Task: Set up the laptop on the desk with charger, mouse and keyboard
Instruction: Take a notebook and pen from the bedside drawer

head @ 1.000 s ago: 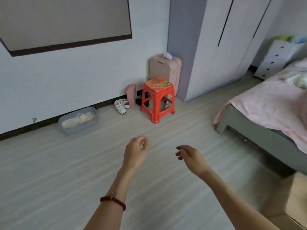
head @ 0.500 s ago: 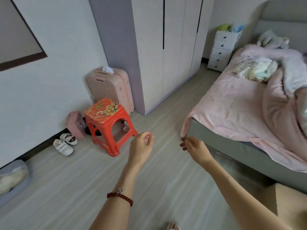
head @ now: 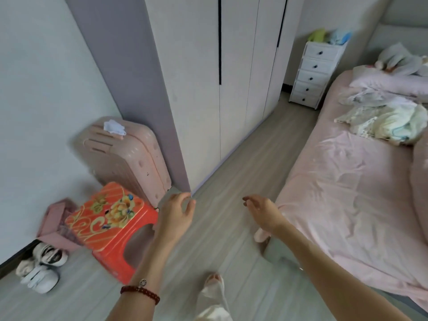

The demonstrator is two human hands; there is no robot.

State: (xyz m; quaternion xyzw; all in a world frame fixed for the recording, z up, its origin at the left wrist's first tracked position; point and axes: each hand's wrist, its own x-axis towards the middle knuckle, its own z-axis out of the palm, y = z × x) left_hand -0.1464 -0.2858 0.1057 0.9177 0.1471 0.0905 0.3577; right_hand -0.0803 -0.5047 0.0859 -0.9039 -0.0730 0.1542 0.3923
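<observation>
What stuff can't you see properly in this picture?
- Laptop, desk, charger, mouse, keyboard: none appear in the head view.
- Shoes: blurred by camera motion, near the left edge.
- Pink box: partly hidden behind the red stool.
- Bed: cut off by the right edge.
- Left hand and right hand: empty, fingers loosely curled.

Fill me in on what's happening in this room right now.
A person stands on the wooden floor of a bedroom with both arms out in front. The left hand and right hand hold nothing, fingers loosely curled. No laptop, charger, mouse, keyboard or desk is in view. A red stool and a pink suitcase sit to the left by the wardrobe, and a bed with pink sheets is on the right.
</observation>
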